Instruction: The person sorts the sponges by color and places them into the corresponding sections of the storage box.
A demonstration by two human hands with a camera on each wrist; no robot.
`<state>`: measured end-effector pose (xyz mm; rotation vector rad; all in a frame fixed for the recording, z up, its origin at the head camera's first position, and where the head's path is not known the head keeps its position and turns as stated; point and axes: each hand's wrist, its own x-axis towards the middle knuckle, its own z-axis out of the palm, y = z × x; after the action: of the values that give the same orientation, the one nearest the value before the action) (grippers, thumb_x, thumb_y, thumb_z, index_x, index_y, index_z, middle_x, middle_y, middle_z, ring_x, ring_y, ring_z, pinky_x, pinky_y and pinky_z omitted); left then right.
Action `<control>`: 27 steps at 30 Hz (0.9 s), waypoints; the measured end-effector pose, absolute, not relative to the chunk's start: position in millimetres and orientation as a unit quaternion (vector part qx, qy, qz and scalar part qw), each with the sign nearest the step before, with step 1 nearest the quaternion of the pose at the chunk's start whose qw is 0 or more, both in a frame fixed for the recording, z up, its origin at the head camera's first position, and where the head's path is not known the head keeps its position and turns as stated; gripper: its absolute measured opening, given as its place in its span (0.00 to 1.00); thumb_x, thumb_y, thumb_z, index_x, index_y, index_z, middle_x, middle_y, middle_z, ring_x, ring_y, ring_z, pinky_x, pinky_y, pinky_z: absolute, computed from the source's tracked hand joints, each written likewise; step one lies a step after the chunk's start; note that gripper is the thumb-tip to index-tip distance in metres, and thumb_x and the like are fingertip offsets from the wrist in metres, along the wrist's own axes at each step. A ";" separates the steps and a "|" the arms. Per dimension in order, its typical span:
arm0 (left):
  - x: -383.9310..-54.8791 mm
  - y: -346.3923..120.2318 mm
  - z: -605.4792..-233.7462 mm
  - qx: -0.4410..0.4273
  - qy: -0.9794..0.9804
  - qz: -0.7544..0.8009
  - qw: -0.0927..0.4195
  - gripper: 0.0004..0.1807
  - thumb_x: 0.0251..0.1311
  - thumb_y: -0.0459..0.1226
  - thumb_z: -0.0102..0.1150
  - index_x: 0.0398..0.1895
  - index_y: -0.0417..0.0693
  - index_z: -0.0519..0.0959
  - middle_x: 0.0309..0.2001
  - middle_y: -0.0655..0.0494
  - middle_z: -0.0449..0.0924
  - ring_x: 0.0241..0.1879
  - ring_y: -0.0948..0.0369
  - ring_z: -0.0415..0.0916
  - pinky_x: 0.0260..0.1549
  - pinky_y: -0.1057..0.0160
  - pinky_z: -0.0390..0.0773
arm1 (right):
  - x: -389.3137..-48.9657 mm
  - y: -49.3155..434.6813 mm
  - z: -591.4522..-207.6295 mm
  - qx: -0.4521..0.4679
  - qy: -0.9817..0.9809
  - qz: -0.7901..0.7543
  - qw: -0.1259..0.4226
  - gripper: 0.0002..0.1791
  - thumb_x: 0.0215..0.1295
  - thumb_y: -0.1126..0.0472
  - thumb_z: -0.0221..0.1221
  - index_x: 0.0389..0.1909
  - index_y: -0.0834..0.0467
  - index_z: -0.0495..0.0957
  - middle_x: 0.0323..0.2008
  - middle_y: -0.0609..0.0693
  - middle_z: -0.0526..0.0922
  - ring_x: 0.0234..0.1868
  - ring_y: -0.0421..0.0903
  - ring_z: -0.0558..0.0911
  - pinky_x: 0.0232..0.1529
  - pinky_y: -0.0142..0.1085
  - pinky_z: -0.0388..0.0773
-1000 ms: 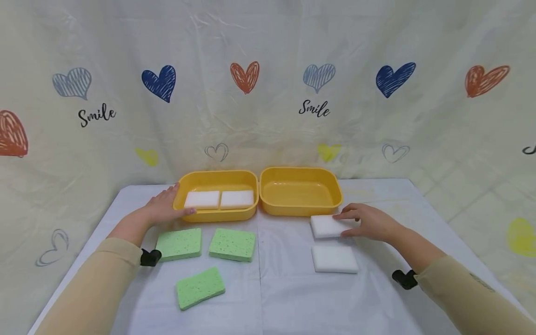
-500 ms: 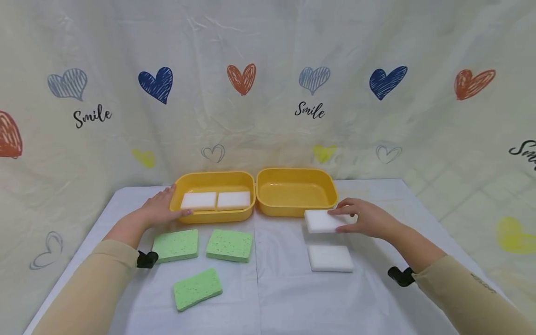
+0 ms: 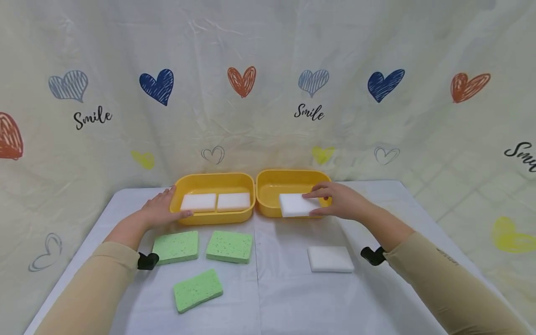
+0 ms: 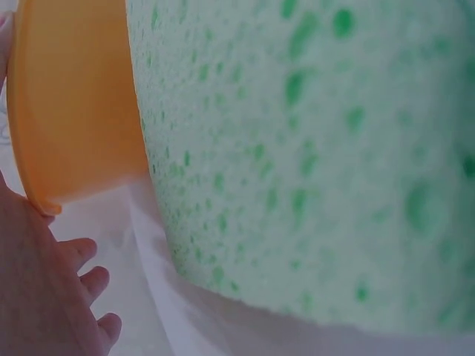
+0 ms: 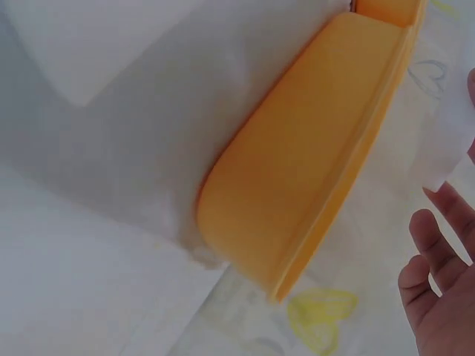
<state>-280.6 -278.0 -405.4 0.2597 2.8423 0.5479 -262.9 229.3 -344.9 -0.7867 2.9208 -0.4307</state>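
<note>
My right hand pinches a white sponge between thumb and fingers, held over the front rim of the right yellow container. In the right wrist view, part of that sponge shows at the fingertips. My left hand rests against the left end of the other yellow container, thumb at its front rim and fingers spread along its side. Two white sponges lie side by side inside this container. Another white sponge lies on the table in front of the right container.
Three green sponges lie on the white-covered table, in front of the left container. One green sponge fills much of the left wrist view. A patterned curtain hangs behind the containers, which stand side by side.
My right hand has lifted the white sponge off the table and carried it left and back to the right container's front rim. My left hand stays at the left container.
</note>
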 end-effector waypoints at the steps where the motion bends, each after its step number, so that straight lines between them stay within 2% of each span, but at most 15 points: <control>1: -280.8 -278.7 -405.7 0.091 0.971 0.187 0.117 0.66 0.58 0.69 0.53 0.76 0.29 0.35 0.74 0.23 0.40 0.72 0.29 0.40 0.66 0.27 0.42 | -265.5 223.0 -344.0 -0.261 0.954 -0.143 0.045 0.31 0.54 0.39 0.70 0.60 0.41 0.81 0.58 0.50 0.77 0.53 0.51 0.76 0.52 0.49 0.77; 8: -281.8 -280.0 -407.6 0.102 0.971 0.188 0.106 0.67 0.57 0.71 0.53 0.76 0.29 0.35 0.74 0.24 0.41 0.72 0.29 0.40 0.65 0.27 0.43 | -281.3 178.9 -343.4 -0.291 0.943 -0.157 0.049 0.30 0.54 0.42 0.71 0.59 0.43 0.81 0.57 0.51 0.78 0.52 0.53 0.78 0.51 0.44 0.78; 18: -280.1 -280.4 -406.6 0.086 0.972 0.188 0.116 0.66 0.58 0.69 0.53 0.76 0.29 0.34 0.74 0.24 0.40 0.72 0.29 0.40 0.66 0.28 0.42 | -304.9 126.5 -348.3 -0.265 0.947 -0.165 0.075 0.31 0.56 0.40 0.70 0.61 0.39 0.79 0.60 0.49 0.75 0.52 0.53 0.78 0.55 0.46 0.76; 27: -282.9 -281.7 -409.8 0.086 0.973 0.181 0.113 0.67 0.57 0.70 0.53 0.76 0.30 0.35 0.74 0.25 0.40 0.72 0.30 0.40 0.66 0.28 0.42 | -322.8 81.6 -353.9 -0.262 0.949 -0.160 0.075 0.32 0.57 0.38 0.68 0.63 0.39 0.78 0.62 0.51 0.74 0.58 0.53 0.74 0.62 0.46 0.72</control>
<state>-282.9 -281.7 -409.8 0.2534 2.8556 0.5307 -322.8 81.6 -353.9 -0.7869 2.8463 -0.4796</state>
